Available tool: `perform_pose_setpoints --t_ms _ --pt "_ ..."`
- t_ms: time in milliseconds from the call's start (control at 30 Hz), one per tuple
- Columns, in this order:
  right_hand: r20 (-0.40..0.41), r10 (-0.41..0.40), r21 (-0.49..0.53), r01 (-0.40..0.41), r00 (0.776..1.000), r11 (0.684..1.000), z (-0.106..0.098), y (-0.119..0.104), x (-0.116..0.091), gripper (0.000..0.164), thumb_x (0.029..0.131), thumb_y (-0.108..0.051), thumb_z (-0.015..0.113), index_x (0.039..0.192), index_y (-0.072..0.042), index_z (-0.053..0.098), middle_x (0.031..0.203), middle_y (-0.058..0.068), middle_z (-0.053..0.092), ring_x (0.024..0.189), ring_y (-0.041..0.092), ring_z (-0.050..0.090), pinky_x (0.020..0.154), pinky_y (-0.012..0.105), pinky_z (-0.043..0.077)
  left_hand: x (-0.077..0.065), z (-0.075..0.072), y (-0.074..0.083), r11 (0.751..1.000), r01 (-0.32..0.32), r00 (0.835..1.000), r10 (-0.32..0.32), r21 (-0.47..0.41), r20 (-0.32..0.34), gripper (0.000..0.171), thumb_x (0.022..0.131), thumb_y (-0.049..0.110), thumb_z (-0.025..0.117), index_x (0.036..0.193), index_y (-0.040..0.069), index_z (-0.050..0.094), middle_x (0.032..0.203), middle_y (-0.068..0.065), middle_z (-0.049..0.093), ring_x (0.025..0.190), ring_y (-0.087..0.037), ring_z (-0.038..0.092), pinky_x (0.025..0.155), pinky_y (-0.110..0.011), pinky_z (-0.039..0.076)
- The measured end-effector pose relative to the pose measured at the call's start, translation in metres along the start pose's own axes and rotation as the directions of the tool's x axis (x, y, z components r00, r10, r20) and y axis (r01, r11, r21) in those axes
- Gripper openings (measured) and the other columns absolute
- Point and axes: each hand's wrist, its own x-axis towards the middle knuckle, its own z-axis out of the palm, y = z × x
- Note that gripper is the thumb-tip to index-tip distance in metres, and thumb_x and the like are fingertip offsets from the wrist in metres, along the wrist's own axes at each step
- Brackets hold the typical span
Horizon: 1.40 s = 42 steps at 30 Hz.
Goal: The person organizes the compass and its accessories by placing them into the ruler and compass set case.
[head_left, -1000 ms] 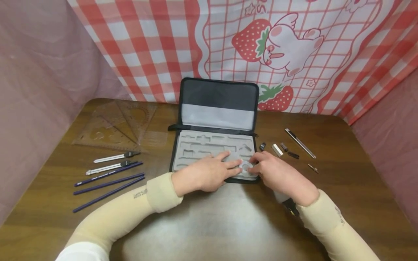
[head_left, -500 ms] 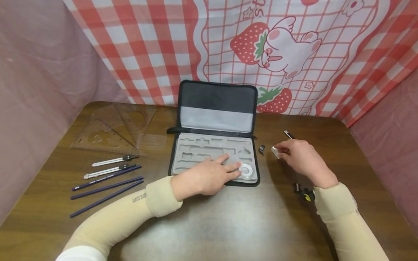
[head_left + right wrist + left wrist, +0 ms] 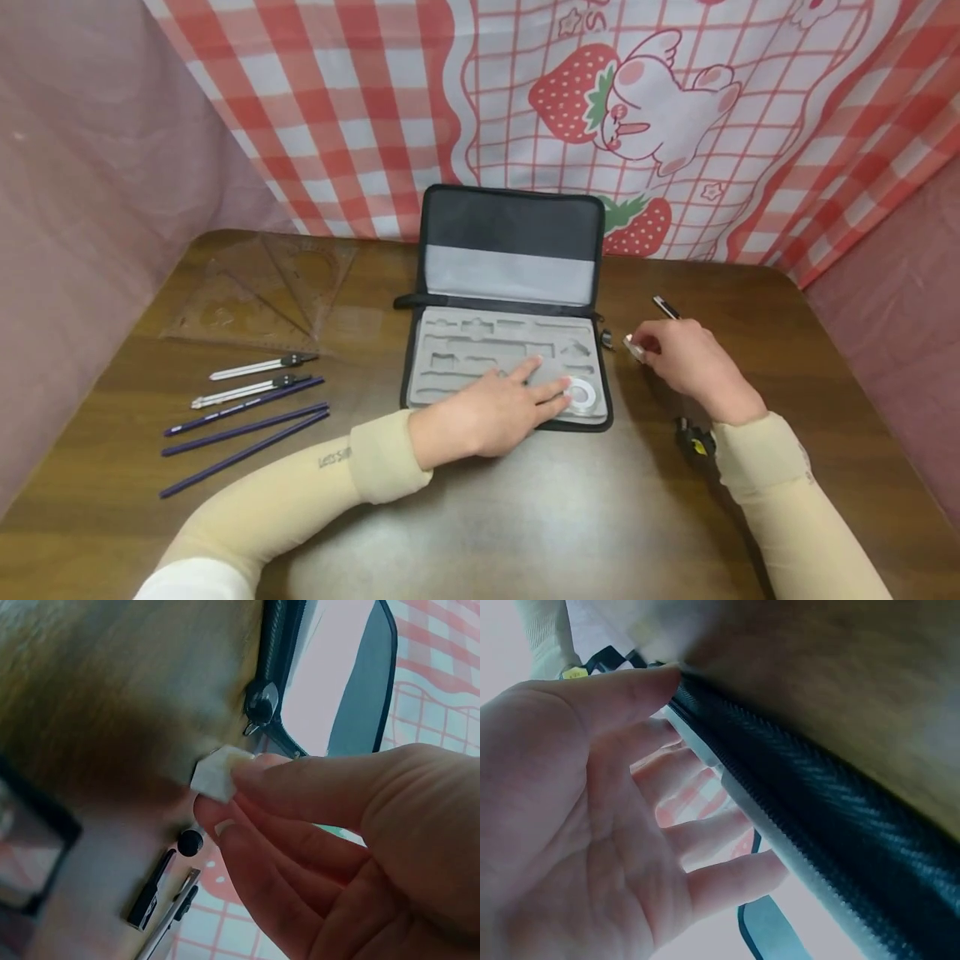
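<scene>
A black zip case (image 3: 513,221) stands unfolded on the table, its grey moulded tray (image 3: 506,333) showing shaped recesses. My left hand (image 3: 487,414) rests across the tray's front with fingers spread; in the left wrist view its thumb (image 3: 641,694) lies along the case's zipped edge. A white ring (image 3: 581,395) sits in the tray's front right recess, close to those fingertips. To the right of the case, my right hand (image 3: 693,362) pinches a small white eraser (image 3: 214,776) between thumb and fingers, low over the table. Part of the eraser is hidden by the fingertips.
Clear set squares (image 3: 247,292), two compasses (image 3: 255,367) and three dark blue pencils (image 3: 243,452) lie at left. A small black part (image 3: 606,338) sits beside the case. A utility knife (image 3: 665,307) and a black-and-yellow item (image 3: 696,442) are partly hidden by the right arm.
My right hand has left the white ring, reached right and pinched the eraser. Over the last half second the case has slid slightly right together with my left hand.
</scene>
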Motion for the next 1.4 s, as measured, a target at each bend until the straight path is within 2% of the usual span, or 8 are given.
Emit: perform_pose_setpoints --t_ms 267,467,633,800,967,1067,1233,1400 --pt "-0.015 -0.001 0.022 0.001 1.0 1.0 -0.008 -0.008 -0.004 0.025 0.08 -0.011 0.066 0.105 -0.006 0.065 0.088 0.008 0.062 0.074 0.022 0.051 0.066 0.039 0.047 0.0 -0.004 0.005 1.0 0.006 1.0 -0.006 -0.004 -0.001 0.062 0.097 0.04 0.038 0.15 0.03 0.006 0.154 0.011 -0.003 0.139 -0.029 0.002 0.096 -0.051 0.034" --pt "0.006 0.015 0.053 -0.015 1.0 0.998 -0.013 -0.016 -0.01 0.036 0.08 -0.015 0.066 0.113 -0.002 0.061 0.09 0.01 0.06 0.075 0.023 0.05 0.061 0.035 0.045 -0.001 -0.003 0.005 1.0 -0.002 1.0 0.002 0.005 -0.014 0.064 0.096 0.044 0.041 0.15 0.03 0.009 0.155 0.01 -0.001 0.139 -0.029 0.005 0.095 -0.05 0.035" --pt "-0.012 -0.053 0.07 0.053 0.999 0.996 -0.013 -0.021 -0.011 0.029 0.079 -0.013 0.067 0.107 -0.004 0.065 0.089 0.007 0.061 0.075 0.02 0.051 0.065 0.036 0.046 -0.001 -0.004 -0.001 0.999 -0.027 0.999 0.026 -0.028 -0.029 0.065 0.095 0.045 0.043 0.15 0.028 0.013 0.155 0.008 0.003 0.139 -0.028 0.008 0.098 -0.047 0.033" --pt "-0.109 -0.164 0.071 0.172 0.98 0.983 -0.015 -0.029 -0.008 0.021 0.079 -0.013 0.067 0.1 -0.009 0.069 0.086 0.001 0.059 0.073 0.016 0.052 0.065 0.034 0.046 -0.01 -0.015 -0.029 0.99 -0.056 0.996 0.046 -0.132 -0.078 0.058 0.095 0.042 0.044 0.146 0.019 0.029 0.152 0.001 0.022 0.135 -0.024 0.023 0.105 -0.036 0.024" --pt "-0.135 -0.272 0.075 0.283 0.953 0.956 -0.012 -0.046 0.005 0.019 0.081 -0.013 0.064 0.1 -0.01 0.07 0.092 0.001 0.06 0.079 0.014 0.054 0.068 0.033 0.046 -0.028 -0.017 -0.073 0.982 0.085 0.985 -0.108 -0.169 -0.136 0.049 0.094 0.04 0.046 0.138 0.017 0.044 0.14 -0.001 0.042 0.123 -0.022 0.042 0.097 -0.04 0.036" --pt "-0.098 -0.318 0.058 0.324 0.943 0.944 -0.009 -0.062 0.017 0.02 0.082 -0.013 0.064 0.102 -0.01 0.069 0.094 0.001 0.062 0.082 0.013 0.056 0.07 0.033 0.046 -0.037 -0.011 -0.097 0.969 0.146 0.976 -0.175 -0.201 -0.133 0.047 0.094 0.037 0.047 0.137 0.017 0.046 0.139 -0.001 0.044 0.122 -0.02 0.043 0.093 -0.043 0.039" --pt "-0.013 -0.363 0.051 0.363 0.932 0.93 -0.001 -0.097 0.045 0.023 0.086 -0.016 0.061 0.108 -0.014 0.065 0.091 -0.003 0.063 0.081 0.009 0.056 0.07 0.031 0.046 -0.044 0.002 -0.125 0.959 0.105 0.975 -0.151 -0.265 -0.163 0.044 0.093 0.031 0.05 0.135 0.017 0.049 0.14 -0.001 0.042 0.126 -0.018 0.039 0.096 -0.042 0.036" --pt "0.021 -0.418 0.125 0.412 0.908 0.902 0.008 -0.124 0.073 0.018 0.086 -0.017 0.062 0.103 -0.016 0.066 0.092 -0.005 0.06 0.083 0.009 0.054 0.073 0.029 0.044 -0.043 0.008 -0.134 0.956 0.065 0.974 -0.123 -0.287 -0.19 0.043 0.091 0.03 0.056 0.132 0.017 0.053 0.137 0.001 0.046 0.124 -0.016 0.04 0.096 -0.039 0.037"
